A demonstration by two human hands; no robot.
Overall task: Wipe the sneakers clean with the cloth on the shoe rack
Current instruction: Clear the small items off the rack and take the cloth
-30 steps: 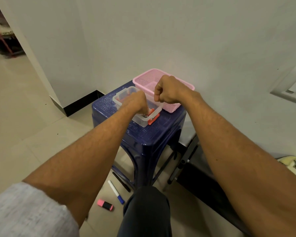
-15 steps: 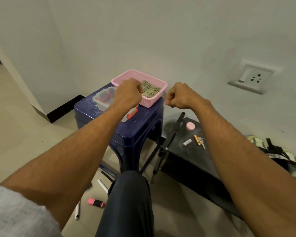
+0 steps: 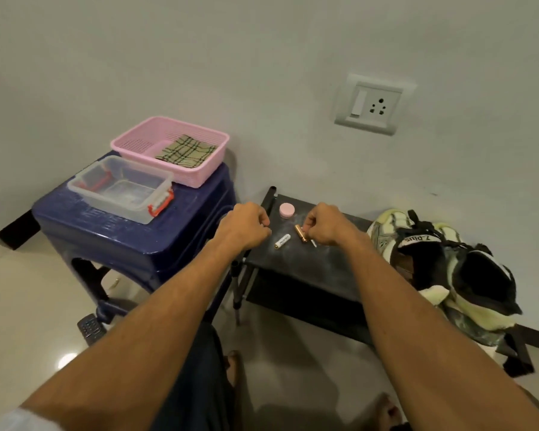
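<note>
Wiping is not yet begun. The left hand (image 3: pixel 246 227) is fisted, nothing seen inside; the right hand (image 3: pixel 324 225) curls its fingers (image 3: pixel 309 224) beside a gold battery (image 3: pixel 301 233), grip unclear. Next probably calls for fetching the cloth (image 3: pixel 185 154) from the pink basket (image 3: pixel 131 141) at 10 o'clock. The sneakers (image 3: pixel 442 262) sit on the shoe rack (image 3: pixel 308 262) at 3 o'clock, a white battery (image 3: pixel 282 241) nearer.

We see yellow-and-black sneakers (image 3: pixel 442 262) at far right on the black shoe rack (image 3: pixel 308 269), the folded plaid cloth (image 3: pixel 185 151) lying upper left.
</note>
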